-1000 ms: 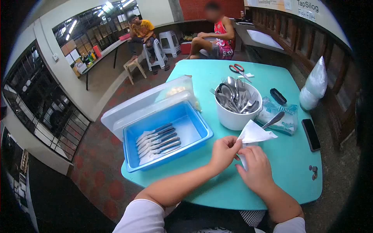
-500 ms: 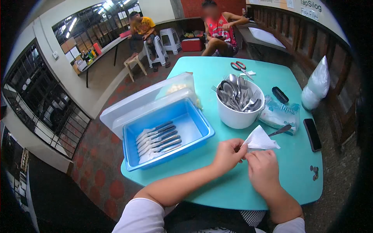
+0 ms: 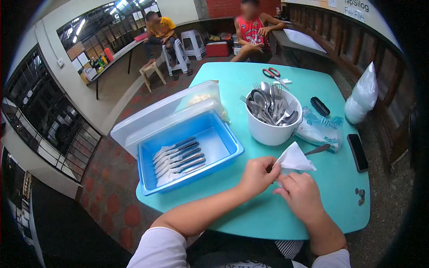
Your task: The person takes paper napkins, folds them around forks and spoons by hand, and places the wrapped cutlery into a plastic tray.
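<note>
My left hand [image 3: 261, 175] pinches the lower left corner of a white paper napkin [image 3: 296, 157]. Just below it, my right hand [image 3: 301, 193] has its fingers closed on the napkin's lower edge. A utensil handle [image 3: 318, 149] sticks out to the upper right from behind the napkin; its other end is hidden. Behind my hands stands a white bucket [image 3: 270, 135] full of spoons and forks [image 3: 271, 105]. To the left, a blue tray [image 3: 192, 174] holds several napkin-wrapped utensils [image 3: 179, 156] in a row.
On the turquoise table [image 3: 232, 219] are a clear lid [image 3: 165, 114], scissors [image 3: 275, 77], a napkin pack [image 3: 319, 129], a black object [image 3: 320, 106], a phone [image 3: 357, 152], coins [image 3: 360, 195] and a plastic-wrapped roll [image 3: 361, 96]. Two people [image 3: 161, 33] [image 3: 252, 31] sit beyond.
The napkin has been turned and folded over the utensil, with both hands still at its lower edge. The person in red has turned toward the table and leaned back.
</note>
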`<control>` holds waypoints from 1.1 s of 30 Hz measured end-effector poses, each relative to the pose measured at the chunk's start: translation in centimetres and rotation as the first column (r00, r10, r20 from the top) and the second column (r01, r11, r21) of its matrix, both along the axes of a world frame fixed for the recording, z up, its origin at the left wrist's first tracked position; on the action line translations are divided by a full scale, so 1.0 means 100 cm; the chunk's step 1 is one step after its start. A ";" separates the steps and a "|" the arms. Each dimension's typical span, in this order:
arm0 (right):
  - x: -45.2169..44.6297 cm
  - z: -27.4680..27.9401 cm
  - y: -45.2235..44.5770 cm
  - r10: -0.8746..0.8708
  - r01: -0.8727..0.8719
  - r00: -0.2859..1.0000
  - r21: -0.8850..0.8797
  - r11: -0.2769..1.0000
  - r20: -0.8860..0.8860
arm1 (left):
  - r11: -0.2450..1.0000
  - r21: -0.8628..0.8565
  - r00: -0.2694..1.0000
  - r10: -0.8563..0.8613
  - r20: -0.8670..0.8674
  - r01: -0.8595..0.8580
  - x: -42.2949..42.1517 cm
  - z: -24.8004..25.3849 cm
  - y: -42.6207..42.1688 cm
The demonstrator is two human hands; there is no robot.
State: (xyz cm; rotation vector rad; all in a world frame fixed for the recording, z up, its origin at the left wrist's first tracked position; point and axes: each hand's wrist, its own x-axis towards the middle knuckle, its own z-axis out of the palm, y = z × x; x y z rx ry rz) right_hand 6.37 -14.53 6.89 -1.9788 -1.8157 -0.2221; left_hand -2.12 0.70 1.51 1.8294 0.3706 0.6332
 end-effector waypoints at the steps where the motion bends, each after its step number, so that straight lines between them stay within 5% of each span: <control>1: 0.000 0.001 0.000 0.005 -0.005 1.000 0.002 1.000 -0.003 | 1.000 0.011 1.000 -0.005 -0.008 0.005 0.000 0.001 0.000; 10: 0.001 0.002 0.001 -0.134 0.130 0.990 0.082 0.988 0.052 | 0.997 0.050 0.996 0.057 0.063 -0.060 0.002 0.001 -0.005; 13: -0.002 0.013 0.005 -0.159 0.127 0.981 0.245 0.961 0.115 | 0.980 0.185 0.991 0.054 0.123 -0.076 -0.001 0.012 -0.008; 25: 0.019 0.010 -0.004 0.054 -0.066 0.986 0.068 0.996 0.157 | 0.932 0.362 0.988 -0.075 0.132 0.023 -0.010 0.011 -0.008; 33: 0.019 0.014 -0.003 -0.046 0.040 0.994 0.059 0.997 0.096 | 0.928 0.356 0.988 -0.141 0.057 0.112 -0.011 0.013 -0.008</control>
